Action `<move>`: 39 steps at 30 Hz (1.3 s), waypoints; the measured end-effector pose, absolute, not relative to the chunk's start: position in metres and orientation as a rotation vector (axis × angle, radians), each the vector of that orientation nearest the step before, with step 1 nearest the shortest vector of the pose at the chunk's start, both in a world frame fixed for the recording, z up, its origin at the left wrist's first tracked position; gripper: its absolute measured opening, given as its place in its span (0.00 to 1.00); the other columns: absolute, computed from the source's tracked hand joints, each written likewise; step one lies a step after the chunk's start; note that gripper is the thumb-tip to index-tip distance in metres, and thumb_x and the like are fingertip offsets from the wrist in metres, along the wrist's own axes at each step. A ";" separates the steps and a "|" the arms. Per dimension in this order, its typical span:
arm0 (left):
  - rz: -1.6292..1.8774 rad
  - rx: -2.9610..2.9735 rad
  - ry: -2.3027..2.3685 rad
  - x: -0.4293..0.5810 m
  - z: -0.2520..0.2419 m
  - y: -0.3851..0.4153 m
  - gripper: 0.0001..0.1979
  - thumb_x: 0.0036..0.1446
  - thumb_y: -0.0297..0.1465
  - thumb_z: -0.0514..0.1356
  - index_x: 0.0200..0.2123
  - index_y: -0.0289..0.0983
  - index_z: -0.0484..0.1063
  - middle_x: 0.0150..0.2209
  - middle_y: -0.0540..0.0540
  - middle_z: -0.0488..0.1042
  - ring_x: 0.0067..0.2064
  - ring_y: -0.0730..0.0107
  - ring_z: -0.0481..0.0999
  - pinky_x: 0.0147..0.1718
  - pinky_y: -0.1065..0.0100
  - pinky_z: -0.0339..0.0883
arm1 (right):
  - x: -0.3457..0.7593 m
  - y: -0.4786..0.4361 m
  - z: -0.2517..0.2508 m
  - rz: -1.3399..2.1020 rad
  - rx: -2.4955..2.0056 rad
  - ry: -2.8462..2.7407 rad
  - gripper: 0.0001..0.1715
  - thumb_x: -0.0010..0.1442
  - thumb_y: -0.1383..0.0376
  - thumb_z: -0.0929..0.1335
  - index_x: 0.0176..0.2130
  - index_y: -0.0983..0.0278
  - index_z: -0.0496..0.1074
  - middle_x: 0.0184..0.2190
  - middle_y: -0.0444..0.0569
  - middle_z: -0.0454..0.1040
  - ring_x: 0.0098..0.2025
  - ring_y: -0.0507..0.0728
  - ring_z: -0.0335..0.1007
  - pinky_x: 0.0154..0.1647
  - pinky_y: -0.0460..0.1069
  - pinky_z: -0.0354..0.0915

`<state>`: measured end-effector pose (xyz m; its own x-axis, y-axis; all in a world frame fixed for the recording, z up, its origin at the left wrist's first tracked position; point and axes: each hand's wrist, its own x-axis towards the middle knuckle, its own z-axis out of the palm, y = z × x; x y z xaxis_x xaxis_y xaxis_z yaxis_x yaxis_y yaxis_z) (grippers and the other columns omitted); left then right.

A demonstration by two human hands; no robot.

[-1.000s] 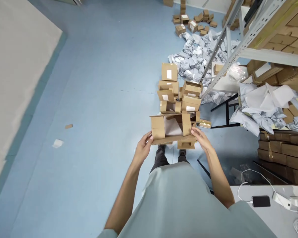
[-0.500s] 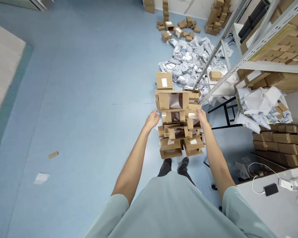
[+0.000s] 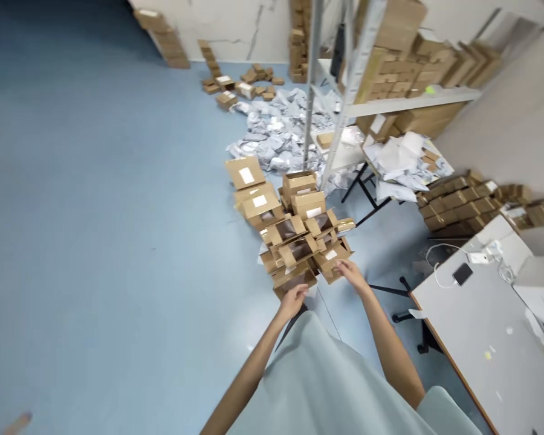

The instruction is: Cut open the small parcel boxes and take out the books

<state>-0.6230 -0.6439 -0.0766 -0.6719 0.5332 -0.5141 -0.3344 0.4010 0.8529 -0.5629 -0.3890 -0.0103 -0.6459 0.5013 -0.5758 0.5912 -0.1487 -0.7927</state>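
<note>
Several open brown cardboard boxes (image 3: 294,228) are piled on the blue floor in front of me, some with white labels and some showing dark insides. My left hand (image 3: 294,300) is by the near box (image 3: 294,278) of the pile, fingers loosely bent and apart, holding nothing that I can see. Close to the labelled box (image 3: 333,257) at the near right is my right hand (image 3: 351,273), its fingers reaching out and also without anything visible in them. Whether the fingertips touch the cardboard, I cannot tell.
White plastic mailing bags (image 3: 276,133) lie heaped beyond the pile, beside a metal shelf (image 3: 349,90) loaded with boxes. At right stand a small table (image 3: 383,166) with more bags, stacked boxes (image 3: 453,205) and a white desk (image 3: 471,326) holding a phone (image 3: 462,274) and cables.
Both hands have drawn back from the sides of the upper pile towards my body. My view has turned to the right, so more of the desk shows.
</note>
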 end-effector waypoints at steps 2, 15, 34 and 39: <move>1.353 0.303 1.799 -0.596 -0.069 -0.622 0.15 0.56 0.42 0.68 0.43 0.39 0.84 0.45 0.38 0.90 0.51 0.47 0.90 0.57 0.48 0.82 | -0.516 -0.385 0.001 -1.997 1.347 2.005 0.38 0.52 0.33 0.79 0.42 0.61 0.82 0.41 0.55 0.88 0.46 0.66 0.87 0.55 0.62 0.79; 1.037 0.904 1.513 -0.382 -0.017 -0.477 0.37 0.49 0.61 0.70 0.51 0.38 0.82 0.54 0.30 0.88 0.59 0.39 0.88 0.65 0.41 0.78 | -0.135 -0.433 0.050 -2.587 2.021 1.841 0.48 0.53 0.27 0.77 0.51 0.61 0.84 0.48 0.57 0.88 0.49 0.66 0.86 0.55 0.61 0.77; 0.394 1.334 0.804 -0.040 0.041 -0.314 0.29 0.49 0.42 0.74 0.55 0.40 0.84 0.57 0.33 0.87 0.62 0.38 0.85 0.65 0.43 0.78 | 0.096 -0.432 0.099 -2.912 2.739 1.588 0.41 0.60 0.31 0.78 0.54 0.59 0.84 0.54 0.55 0.87 0.58 0.66 0.85 0.64 0.62 0.77; 0.363 1.368 0.726 0.021 0.039 -0.252 0.27 0.50 0.37 0.71 0.55 0.41 0.84 0.58 0.36 0.87 0.61 0.41 0.85 0.65 0.44 0.78 | 0.151 -0.369 0.106 -2.634 2.901 1.630 0.38 0.62 0.33 0.78 0.53 0.59 0.84 0.50 0.54 0.88 0.52 0.66 0.87 0.61 0.62 0.79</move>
